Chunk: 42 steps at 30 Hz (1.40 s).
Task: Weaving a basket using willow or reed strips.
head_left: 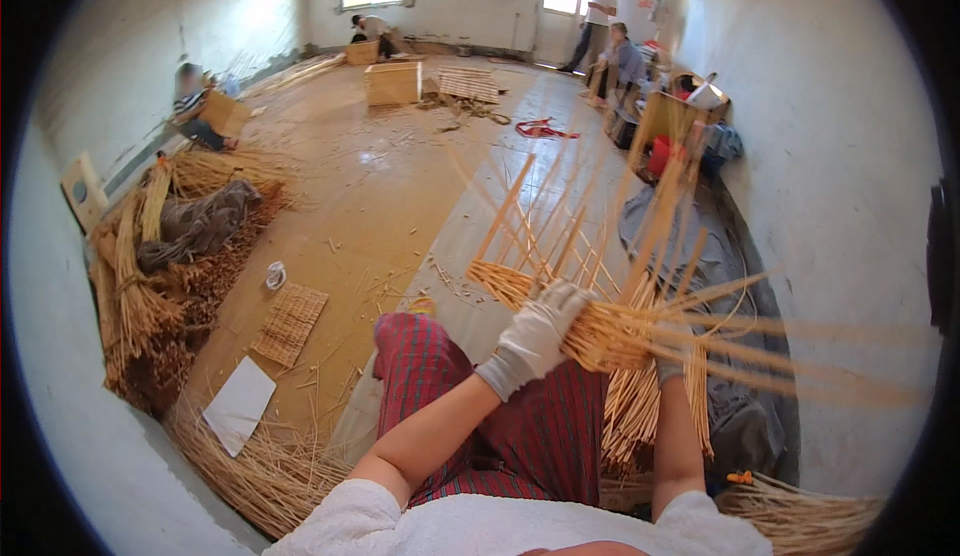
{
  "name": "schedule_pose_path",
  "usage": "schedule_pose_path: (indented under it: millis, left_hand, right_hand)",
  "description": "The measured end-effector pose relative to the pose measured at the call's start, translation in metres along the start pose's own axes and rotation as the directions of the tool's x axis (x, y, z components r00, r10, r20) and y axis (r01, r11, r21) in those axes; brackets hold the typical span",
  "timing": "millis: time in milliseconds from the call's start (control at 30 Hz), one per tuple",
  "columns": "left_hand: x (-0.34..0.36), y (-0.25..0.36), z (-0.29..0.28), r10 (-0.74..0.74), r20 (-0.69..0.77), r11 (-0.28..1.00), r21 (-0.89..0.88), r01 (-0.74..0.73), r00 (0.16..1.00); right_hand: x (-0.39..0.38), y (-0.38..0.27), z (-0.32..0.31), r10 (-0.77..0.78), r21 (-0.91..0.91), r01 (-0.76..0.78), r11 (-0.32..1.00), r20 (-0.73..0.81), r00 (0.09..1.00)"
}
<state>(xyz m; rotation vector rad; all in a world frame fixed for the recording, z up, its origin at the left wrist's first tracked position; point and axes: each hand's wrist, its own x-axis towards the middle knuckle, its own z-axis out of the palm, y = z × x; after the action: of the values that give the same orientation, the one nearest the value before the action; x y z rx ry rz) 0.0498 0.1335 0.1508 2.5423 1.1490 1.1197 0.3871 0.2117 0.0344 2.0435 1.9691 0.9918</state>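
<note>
A partly woven wicker basket (612, 340) is held above my lap, with long upright strands fanning out from it, some blurred by motion. My left hand (546, 328), in a white glove with a grey cuff, is closed over the near woven wall. At the basket's right end is my right hand (671, 364); only a bit of its grey cuff shows, and its fingers are hidden behind the weave and strands. Below the basket, a bundle of wicker rods (640, 416) lies between my right leg and right forearm.
Wicker bundles (150, 286) and a dark cloth are piled at left. A woven panel (290, 324), a white sheet (240, 406) and a white roll (275, 275) lie on the floor. Dark plastic sheeting (745, 396) runs along the right wall. Several people sit or stand farther back.
</note>
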Motion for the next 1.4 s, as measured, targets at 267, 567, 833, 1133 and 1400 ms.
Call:
schedule_pose_path:
  millis: [267,567,833,1133,1400]
  left_hand:
    - [-0.049,-0.116,-0.002,-0.325,-0.029,0.892,-0.341,0.297,0.945]
    - [-0.168,-0.163,-0.066,-0.317,0.082,0.554,-0.793,0.254,0.945]
    - [-0.183,-0.159,-0.086,-0.720,-0.244,0.463,-0.866,0.187,0.650]
    - [-0.115,-0.169,-0.116,-0.699,-0.198,0.447,-0.871,0.205,0.687]
    - [-0.104,-0.141,-0.092,-0.760,-0.081,0.603,-0.457,0.654,0.645]
  right_hand:
    - [0.069,-0.039,-0.153,0.064,0.504,-0.084,0.860,0.057,0.996]
    - [0.104,-0.161,-0.250,-0.099,0.582,0.064,0.811,0.027,0.995]
    - [0.090,-0.202,-0.271,-0.154,0.553,0.222,0.803,-0.167,0.974]
    - [0.117,-0.137,-0.294,-0.192,0.668,0.234,0.707,-0.137,0.972]
    - [0.079,-0.132,-0.236,-0.111,0.542,0.127,0.831,-0.061,0.992]
